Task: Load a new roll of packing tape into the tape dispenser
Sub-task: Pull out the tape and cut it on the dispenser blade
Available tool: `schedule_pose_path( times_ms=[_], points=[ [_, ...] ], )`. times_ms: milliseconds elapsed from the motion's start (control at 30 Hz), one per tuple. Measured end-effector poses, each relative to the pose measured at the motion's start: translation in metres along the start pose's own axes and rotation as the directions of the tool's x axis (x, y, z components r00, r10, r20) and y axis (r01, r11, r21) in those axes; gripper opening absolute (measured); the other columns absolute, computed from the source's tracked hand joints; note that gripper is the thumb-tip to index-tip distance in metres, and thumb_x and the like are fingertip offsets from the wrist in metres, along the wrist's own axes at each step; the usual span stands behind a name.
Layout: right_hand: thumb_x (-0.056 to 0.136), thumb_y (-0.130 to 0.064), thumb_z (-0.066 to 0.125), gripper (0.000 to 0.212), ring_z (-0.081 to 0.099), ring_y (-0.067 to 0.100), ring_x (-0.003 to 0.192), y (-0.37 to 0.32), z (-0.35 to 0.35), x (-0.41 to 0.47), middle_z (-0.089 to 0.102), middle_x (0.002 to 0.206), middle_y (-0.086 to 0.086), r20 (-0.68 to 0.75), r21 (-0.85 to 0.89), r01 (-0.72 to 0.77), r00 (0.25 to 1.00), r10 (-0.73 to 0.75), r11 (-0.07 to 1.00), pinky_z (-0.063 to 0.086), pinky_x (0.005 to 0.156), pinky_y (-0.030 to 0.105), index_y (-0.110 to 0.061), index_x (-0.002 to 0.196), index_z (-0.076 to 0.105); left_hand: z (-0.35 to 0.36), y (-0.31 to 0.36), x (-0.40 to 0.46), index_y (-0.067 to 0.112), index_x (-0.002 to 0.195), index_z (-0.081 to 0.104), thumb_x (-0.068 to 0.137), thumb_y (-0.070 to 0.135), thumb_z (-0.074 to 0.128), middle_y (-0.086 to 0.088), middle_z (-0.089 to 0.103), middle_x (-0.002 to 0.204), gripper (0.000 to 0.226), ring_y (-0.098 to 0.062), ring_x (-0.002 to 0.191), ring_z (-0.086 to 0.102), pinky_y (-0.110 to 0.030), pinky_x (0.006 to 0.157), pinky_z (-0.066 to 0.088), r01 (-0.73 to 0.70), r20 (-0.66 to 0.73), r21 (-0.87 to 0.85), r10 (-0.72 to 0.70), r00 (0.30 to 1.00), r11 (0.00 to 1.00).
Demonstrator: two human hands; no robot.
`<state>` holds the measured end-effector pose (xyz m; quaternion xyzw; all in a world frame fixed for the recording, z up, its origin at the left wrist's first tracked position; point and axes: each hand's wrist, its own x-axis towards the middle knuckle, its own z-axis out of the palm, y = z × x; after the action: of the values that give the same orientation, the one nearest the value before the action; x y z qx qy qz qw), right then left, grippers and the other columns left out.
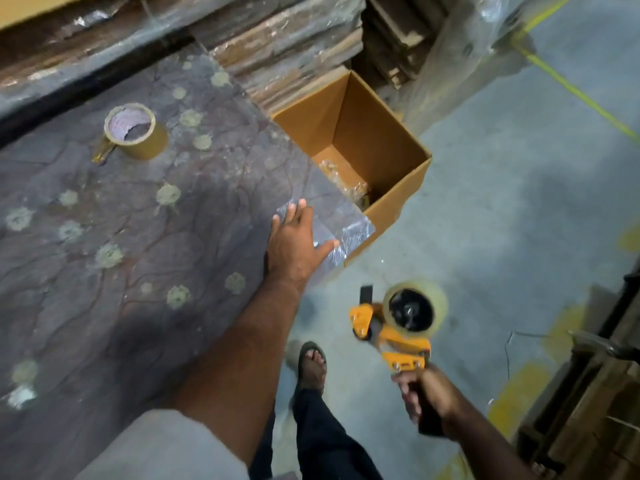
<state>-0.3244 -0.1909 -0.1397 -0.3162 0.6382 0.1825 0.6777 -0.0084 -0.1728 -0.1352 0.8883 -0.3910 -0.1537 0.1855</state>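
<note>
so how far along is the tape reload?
Looks mostly done: a clear tape roll already sits on the orange dispenser hub. In hand: the right hand grips its handle; the left hand rests flat on the table corner. Whether the tape is threaded through is not visible. The brown tape roll sits untouched on the table.

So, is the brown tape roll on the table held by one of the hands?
No, the brown tape roll lies alone on the table; the left hand rests at the table corner.
</note>
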Motion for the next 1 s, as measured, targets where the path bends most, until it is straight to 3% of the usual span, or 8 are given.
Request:
schedule_pose_path(
  times_ms=[133,267,400,533,667,767,867,1000],
  points=[
    [0.072,-0.014,0.060,0.023,0.029,0.018,0.029,-0.024,0.013,-0.018,0.030,0.041,0.003,0.161,0.273,0.006,0.986,-0.052,0.962,0.029,0.040,0.026,-0.012,0.054,0.046,-0.007,-0.008,-0.008,0.009,0.150,0.039,0.093,0.046,0.064,-0.010,0.025,0.166,0.072,-0.027,0.155,0.016,-0.044,0.124,0.005,-0.047,0.084,-0.189,0.064,0.994,0.981],
    [0.077,-0.016,0.055,0.025,0.032,0.017,0.032,-0.051,0.027,-0.044,0.033,0.043,0.001,0.288,0.370,0.050,0.943,-0.165,0.928,0.035,0.043,0.025,-0.013,0.054,0.046,-0.033,-0.024,-0.021,0.016,0.142,0.049,0.093,0.043,0.065,-0.011,0.056,0.145,0.058,-0.028,0.136,0.051,-0.031,0.109,0.038,0.089,0.085,-0.390,-0.060,0.995,0.916],
    [0.078,-0.016,0.053,0.023,0.031,0.015,0.034,-0.076,0.059,-0.067,0.034,0.044,0.001,0.362,0.417,0.094,0.896,-0.259,0.904,0.036,0.044,0.025,-0.012,0.056,0.046,-0.071,-0.044,-0.039,0.011,0.135,0.055,0.096,0.038,0.065,-0.010,0.060,0.141,0.048,-0.026,0.130,0.055,-0.015,0.092,0.033,0.184,0.009,-0.431,-0.199,0.980,0.884],
    [0.078,-0.017,0.054,0.021,0.033,0.015,0.035,-0.100,0.103,-0.080,0.035,0.046,0.000,0.408,0.382,0.122,0.867,-0.285,0.916,0.035,0.045,0.025,-0.012,0.058,0.049,-0.112,-0.086,-0.060,0.010,0.136,0.056,0.095,0.040,0.065,-0.013,0.064,0.135,0.052,-0.028,0.124,0.059,-0.028,0.098,0.042,0.263,-0.019,-0.459,-0.305,0.952,0.848],
    [0.079,-0.013,0.057,0.008,0.037,0.016,0.038,-0.130,0.158,-0.073,0.041,0.051,0.002,0.270,0.159,0.353,0.883,-0.384,0.922,0.034,0.042,0.025,-0.010,0.072,0.054,-0.149,-0.133,-0.085,0.009,0.128,0.059,0.096,0.037,0.064,-0.013,0.069,0.121,0.043,-0.025,0.111,0.064,-0.026,0.086,0.041,0.328,-0.070,-0.504,-0.416,0.907,0.799],
    [0.082,-0.020,0.062,0.023,0.056,0.022,0.069,-0.153,0.197,-0.057,0.061,0.078,0.001,0.018,-0.406,0.615,0.745,-0.667,0.676,0.047,0.063,0.033,-0.014,0.104,0.063,-0.170,-0.164,-0.106,0.006,0.122,0.061,0.097,0.030,0.065,-0.011,0.069,0.110,0.035,-0.020,0.100,0.063,-0.019,0.077,0.035,0.348,-0.091,-0.517,-0.454,0.886,0.782],
    [0.086,-0.034,0.063,0.042,0.060,0.027,0.112,-0.164,0.237,-0.043,0.063,0.116,0.005,0.090,-0.782,0.543,0.585,-0.806,0.307,0.048,0.095,0.043,-0.016,0.122,0.053,-0.179,-0.194,-0.125,0.008,0.124,0.061,0.097,0.032,0.065,-0.011,0.070,0.119,0.037,-0.026,0.114,0.065,-0.022,0.085,0.039,0.389,-0.053,-0.502,-0.477,0.877,0.772],
    [0.091,-0.032,0.058,0.043,0.050,0.038,0.128,-0.160,0.291,-0.029,0.054,0.134,0.016,0.059,-0.930,0.320,0.617,-0.785,0.181,0.041,0.102,0.054,-0.011,0.126,0.044,-0.185,-0.219,-0.144,0.013,0.128,0.060,0.096,0.036,0.064,-0.011,0.070,0.121,0.039,-0.028,0.115,0.064,-0.025,0.084,0.040,0.416,-0.005,-0.475,-0.475,0.880,0.775]
  ],
)
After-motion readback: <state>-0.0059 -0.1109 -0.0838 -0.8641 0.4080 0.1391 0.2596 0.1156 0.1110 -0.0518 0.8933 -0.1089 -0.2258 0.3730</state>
